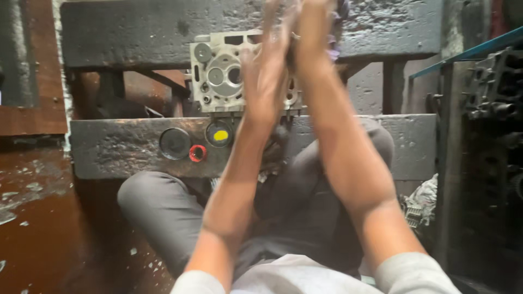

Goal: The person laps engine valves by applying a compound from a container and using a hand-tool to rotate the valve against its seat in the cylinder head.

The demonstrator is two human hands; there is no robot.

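A grey metal engine cylinder head (220,73) with round valve openings rests on the dark steel bench beams. My left hand (267,71) lies flat over its right part, fingers stretched upward. My right hand (315,27) reaches past it to the top of the frame and appears closed on a dark purplish cloth (339,22), blurred by motion. Both forearms rise from the bottom of the view across my grey-trousered knees.
The near beam (120,147) carries a round black cap (174,143), a small red ring (197,153) and a dark cup holding something yellow (220,134). A dark rack of engine parts (493,92) stands at the right. Rust-brown floor (38,228) lies at the left.
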